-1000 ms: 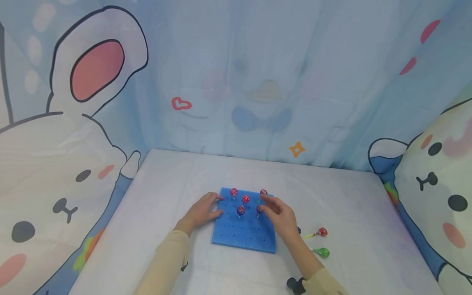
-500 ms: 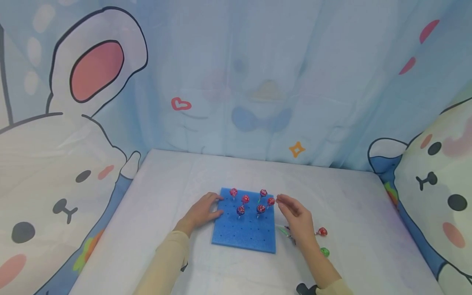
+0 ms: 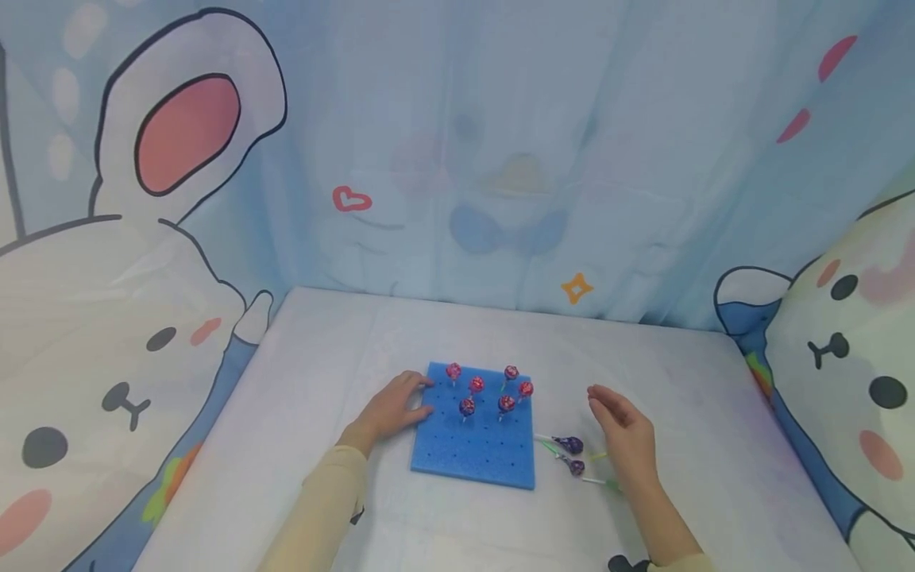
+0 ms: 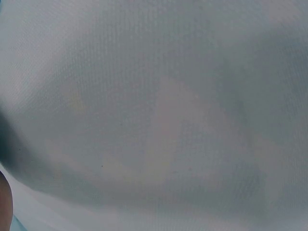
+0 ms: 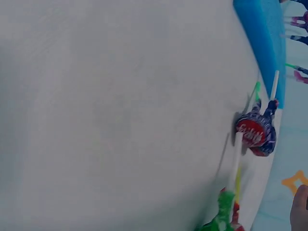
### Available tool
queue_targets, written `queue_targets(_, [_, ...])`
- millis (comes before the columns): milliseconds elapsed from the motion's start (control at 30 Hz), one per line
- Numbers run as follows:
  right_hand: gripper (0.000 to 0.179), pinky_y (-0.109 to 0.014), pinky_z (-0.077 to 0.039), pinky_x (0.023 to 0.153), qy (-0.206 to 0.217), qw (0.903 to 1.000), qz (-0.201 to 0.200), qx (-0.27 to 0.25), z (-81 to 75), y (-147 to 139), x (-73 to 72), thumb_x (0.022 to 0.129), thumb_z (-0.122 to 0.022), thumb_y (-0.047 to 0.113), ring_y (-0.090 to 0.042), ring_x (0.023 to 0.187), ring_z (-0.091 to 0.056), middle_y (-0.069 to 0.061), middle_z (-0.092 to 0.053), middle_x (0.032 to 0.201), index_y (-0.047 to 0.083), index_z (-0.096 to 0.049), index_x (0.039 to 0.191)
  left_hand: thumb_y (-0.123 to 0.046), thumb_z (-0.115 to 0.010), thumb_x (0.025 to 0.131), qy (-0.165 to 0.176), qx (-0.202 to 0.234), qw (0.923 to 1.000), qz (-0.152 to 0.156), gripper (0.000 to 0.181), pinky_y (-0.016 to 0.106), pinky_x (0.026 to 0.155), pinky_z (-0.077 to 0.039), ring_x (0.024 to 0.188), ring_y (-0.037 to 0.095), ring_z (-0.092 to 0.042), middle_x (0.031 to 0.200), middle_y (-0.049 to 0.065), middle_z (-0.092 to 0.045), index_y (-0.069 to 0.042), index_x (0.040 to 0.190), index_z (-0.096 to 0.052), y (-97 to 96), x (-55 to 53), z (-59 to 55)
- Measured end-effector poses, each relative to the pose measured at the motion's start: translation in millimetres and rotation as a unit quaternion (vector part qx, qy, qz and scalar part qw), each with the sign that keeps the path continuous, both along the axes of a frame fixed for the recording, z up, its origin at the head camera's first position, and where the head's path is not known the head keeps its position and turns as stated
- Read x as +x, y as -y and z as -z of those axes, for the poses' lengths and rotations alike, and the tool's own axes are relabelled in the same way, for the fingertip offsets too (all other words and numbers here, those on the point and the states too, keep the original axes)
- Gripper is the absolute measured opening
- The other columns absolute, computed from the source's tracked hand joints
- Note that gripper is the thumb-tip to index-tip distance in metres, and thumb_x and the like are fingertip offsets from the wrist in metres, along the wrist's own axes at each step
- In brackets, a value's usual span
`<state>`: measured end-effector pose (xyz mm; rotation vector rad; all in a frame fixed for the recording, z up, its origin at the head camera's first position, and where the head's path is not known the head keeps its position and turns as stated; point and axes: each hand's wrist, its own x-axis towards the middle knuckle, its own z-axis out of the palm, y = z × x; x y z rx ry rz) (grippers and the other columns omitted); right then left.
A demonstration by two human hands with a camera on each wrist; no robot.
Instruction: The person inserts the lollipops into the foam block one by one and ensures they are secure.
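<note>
A blue foam board (image 3: 472,458) dotted with holes lies on the table. Several lollipops stand on their sticks in its far half, among them a red one (image 3: 476,385) and a purple-and-red one (image 3: 467,407). My left hand (image 3: 386,409) rests at the board's left edge, thumb and fingers spread apart against it. Right of the board, my right hand (image 3: 629,441) hovers over loose lollipops, fingers loosely bent and nothing visible in them. Two purple lollipops (image 5: 251,131) lie beside the board; a green lollipop (image 5: 221,216) is closer to that hand, which partly hides it in the head view.
A white cloth (image 3: 429,524) covers the table. Behind it hangs a blue curtain (image 3: 429,95) printed with cartoon figures. The left wrist view shows mostly blurred pale fabric.
My right hand has moved right, away from the board, leaving a red lollipop upright near the board's right edge. It now covers the loose red lollipop. My left hand has stayed put.
</note>
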<state>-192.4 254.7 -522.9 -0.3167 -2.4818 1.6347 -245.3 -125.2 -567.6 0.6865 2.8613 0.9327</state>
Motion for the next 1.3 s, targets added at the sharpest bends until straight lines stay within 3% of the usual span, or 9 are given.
queue_targets(167, [0.043,-0.004,-0.043,0.089,0.019,0.9984,0.008,0.052,13.0,-11.5,2.5,0.098,-0.058,0.038,-0.007,0.118,-0.057,-0.003,-0.061,0.134,0.013,-0.058,0.133,-0.031,-0.066,0.094,0.003,0.003,1.0,0.0,0.044,0.04,0.11,-0.039,0.13,0.024,-0.047,0.133,0.007,-0.052,-0.012,0.132,-0.053,0.7,-1.2,-0.9])
queue_targets(300, [0.041,-0.005,-0.043,0.088,0.027,0.9946,-0.023,0.097,20.6,-14.7,4.9,0.099,-0.058,0.033,-0.021,0.12,-0.058,-0.008,-0.061,0.132,0.01,-0.058,0.133,-0.034,-0.065,0.094,0.004,-0.006,1.0,-0.003,0.045,0.039,0.111,-0.038,0.132,0.023,-0.046,0.134,0.005,-0.052,-0.014,0.133,-0.052,1.0,-1.9,-0.1])
queue_targets(500, [0.035,-0.039,-0.053,0.091,0.022,0.9811,-0.061,0.182,29.1,-6.4,11.0,0.097,-0.062,0.022,-0.033,0.114,-0.06,-0.015,-0.062,0.129,0.008,-0.059,0.129,-0.034,-0.065,0.094,0.011,-0.007,0.9999,-0.004,0.046,0.038,0.112,-0.037,0.133,0.022,-0.045,0.136,0.005,-0.051,-0.015,0.133,-0.052,1.1,-1.7,0.7])
queue_targets(700, [0.038,-0.05,-0.05,0.097,0.056,0.9776,-0.087,0.183,35.8,0.4,11.4,0.096,-0.062,0.016,-0.037,0.118,-0.057,-0.019,-0.059,0.132,0.006,-0.057,0.131,-0.032,-0.065,0.094,0.012,0.0,0.9999,-0.003,0.045,0.041,0.112,-0.037,0.132,0.024,-0.045,0.135,0.007,-0.052,-0.012,0.133,-0.052,0.9,0.2,-1.3])
queue_targets(967, [0.038,-0.052,-0.046,0.099,0.042,0.9657,-0.126,0.224,42.1,-2.6,12.9,0.092,-0.066,0.011,-0.036,0.114,-0.06,-0.018,-0.063,0.127,0.003,-0.06,0.128,-0.033,-0.065,0.095,0.017,-0.003,0.9998,-0.007,0.046,0.04,0.111,-0.038,0.133,0.023,-0.044,0.136,0.005,-0.051,-0.014,0.134,-0.052,0.0,2.8,-3.7])
queue_targets(1300, [0.038,-0.055,-0.049,0.095,0.051,0.958,-0.138,0.246,38.0,-0.1,14.3,0.09,-0.067,0.009,-0.039,0.114,-0.06,-0.021,-0.063,0.125,0.001,-0.06,0.126,-0.034,-0.064,0.095,0.019,-0.008,0.9997,-0.01,0.046,0.04,0.111,-0.038,0.134,0.022,-0.043,0.137,0.004,-0.051,-0.015,0.134,-0.052,0.0,1.4,-1.5])
